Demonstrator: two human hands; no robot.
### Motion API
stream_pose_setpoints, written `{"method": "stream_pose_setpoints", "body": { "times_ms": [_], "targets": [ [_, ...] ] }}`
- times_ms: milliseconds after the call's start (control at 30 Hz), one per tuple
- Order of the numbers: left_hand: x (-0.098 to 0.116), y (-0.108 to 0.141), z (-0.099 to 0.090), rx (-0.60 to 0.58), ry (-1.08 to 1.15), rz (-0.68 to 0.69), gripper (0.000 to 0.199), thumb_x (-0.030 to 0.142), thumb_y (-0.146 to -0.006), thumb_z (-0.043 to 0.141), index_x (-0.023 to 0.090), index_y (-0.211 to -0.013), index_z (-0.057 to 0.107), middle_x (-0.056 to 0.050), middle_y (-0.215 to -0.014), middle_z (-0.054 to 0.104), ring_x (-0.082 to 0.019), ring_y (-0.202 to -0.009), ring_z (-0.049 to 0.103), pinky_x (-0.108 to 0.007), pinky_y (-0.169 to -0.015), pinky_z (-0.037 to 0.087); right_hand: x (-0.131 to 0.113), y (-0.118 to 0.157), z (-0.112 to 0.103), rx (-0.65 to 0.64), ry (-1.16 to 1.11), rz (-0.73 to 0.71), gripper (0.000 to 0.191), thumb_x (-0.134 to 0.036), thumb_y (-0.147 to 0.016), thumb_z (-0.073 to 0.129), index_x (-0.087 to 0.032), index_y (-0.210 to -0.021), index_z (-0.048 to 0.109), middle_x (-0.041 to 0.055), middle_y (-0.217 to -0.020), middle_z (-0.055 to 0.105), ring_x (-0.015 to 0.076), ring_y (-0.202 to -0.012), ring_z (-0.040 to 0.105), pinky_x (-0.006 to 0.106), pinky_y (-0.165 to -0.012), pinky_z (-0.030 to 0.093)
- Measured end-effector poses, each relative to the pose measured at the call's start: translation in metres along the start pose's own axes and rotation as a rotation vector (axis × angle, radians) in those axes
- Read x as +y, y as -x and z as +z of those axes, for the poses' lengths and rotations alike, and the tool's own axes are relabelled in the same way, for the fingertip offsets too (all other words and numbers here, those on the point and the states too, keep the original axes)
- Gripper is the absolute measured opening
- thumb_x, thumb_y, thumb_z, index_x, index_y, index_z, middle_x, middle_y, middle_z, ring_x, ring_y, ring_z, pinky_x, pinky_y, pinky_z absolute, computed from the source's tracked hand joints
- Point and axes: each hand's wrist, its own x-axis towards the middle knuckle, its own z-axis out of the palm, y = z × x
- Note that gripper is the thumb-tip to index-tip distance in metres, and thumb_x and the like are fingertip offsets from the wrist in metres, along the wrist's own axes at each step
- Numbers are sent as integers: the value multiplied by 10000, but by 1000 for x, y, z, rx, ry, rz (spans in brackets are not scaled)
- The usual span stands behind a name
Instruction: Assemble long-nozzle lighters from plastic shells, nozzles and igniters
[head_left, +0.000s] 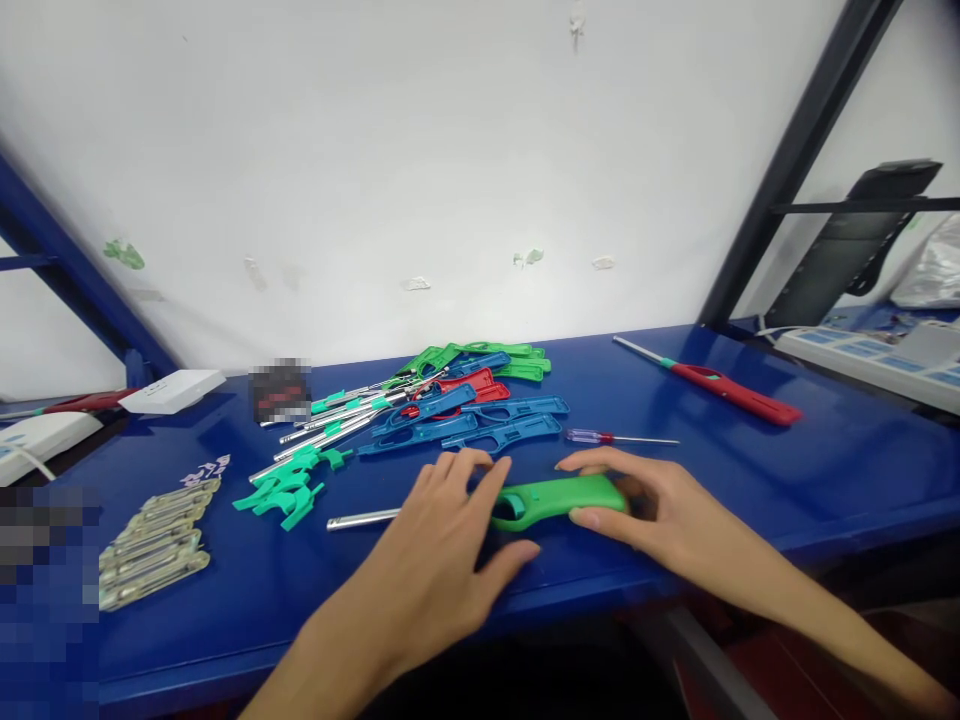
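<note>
A green lighter [559, 498] with a silver tube lies across the blue table near its front edge, tube pointing left. My right hand [649, 505] grips the rounded handle end between thumb and fingers. Over the front of the lighter rests my left hand [450, 545], its thumb apart from the fingers; it hides where the tube meets the body. Behind them lies a screwdriver [619, 438] with a clear and red handle. Blue half shells [499, 432], green shells [525, 360] and a red shell [480, 388] are piled behind my left hand.
Silver tubes [322, 437] and teal parts [289, 485] lie left of the shells. Further left are several clear-looking parts [161, 540] in a row and a white box [174, 390]. A red lighter [735, 392] lies back right, near a power strip [877, 360].
</note>
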Motion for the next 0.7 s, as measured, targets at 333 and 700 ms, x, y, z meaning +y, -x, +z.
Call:
{"method": "stream_pose_setpoints", "body": {
  "times_ms": [333,700],
  "targets": [
    [21,-18,14,24,156,-40,244,369,-1118,513,211,-1203,679,-75,-1182,634,-284,-1082,590,-503,-989,493,5,3,5,79,-91,71,513,-612,-823,784,-280,-1214,776,43,-1086,790,243,-858,693,360,-769,558],
    [30,-19,22,64,174,-96,285,358,-1128,454,207,-1146,695,-78,-1134,657,-306,-1078,603,-519,-982,462,4,2,5,94,-179,89,471,-547,-790,851,-245,-1151,822,50,-967,791,250,-828,698,364,-757,577]
  ]
}}
